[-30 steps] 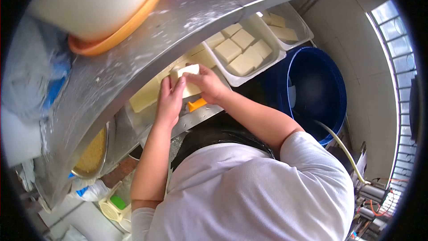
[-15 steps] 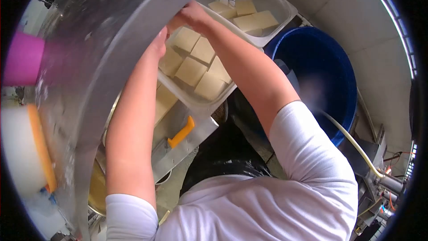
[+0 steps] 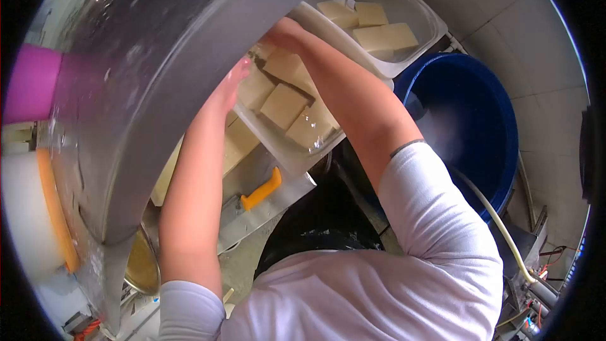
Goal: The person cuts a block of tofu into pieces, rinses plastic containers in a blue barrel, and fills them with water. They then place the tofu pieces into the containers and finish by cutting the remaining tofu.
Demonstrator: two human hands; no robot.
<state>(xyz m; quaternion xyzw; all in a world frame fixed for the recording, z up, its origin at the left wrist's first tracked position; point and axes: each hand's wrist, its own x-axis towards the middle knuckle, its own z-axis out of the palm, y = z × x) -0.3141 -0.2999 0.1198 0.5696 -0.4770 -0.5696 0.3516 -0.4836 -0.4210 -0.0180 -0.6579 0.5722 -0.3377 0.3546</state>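
Note:
Pale blocks that look like tofu point(image 3: 285, 106) lie in water in a translucent plastic tub point(image 3: 297, 160). At the tub's far left side is my left hand point(image 3: 232, 85), beside the blocks. A reddish fingertip shows, while the steel rim hides most of the fingers. My right hand point(image 3: 284, 33) reaches over the tub's far end, its fingers out of sight behind the same rim. Whether either hand holds something cannot be seen. The large curved steel vessel point(image 3: 183, 57) overhangs both hands.
A second tub point(image 3: 435, 28) with more blocks stands beyond. At right is a blue barrel point(image 3: 505, 113) with a pale hose point(image 3: 499, 221). An orange-handled tool point(image 3: 262, 191) lies on a metal tray point(image 3: 293, 191) near more blocks. A pink container point(image 3: 31, 82) is at left.
My hands, close together before, are now farther apart. Blocks in the near tub have shifted and the water is disturbed. The view has moved slightly, so the tubs appear farther right and lower.

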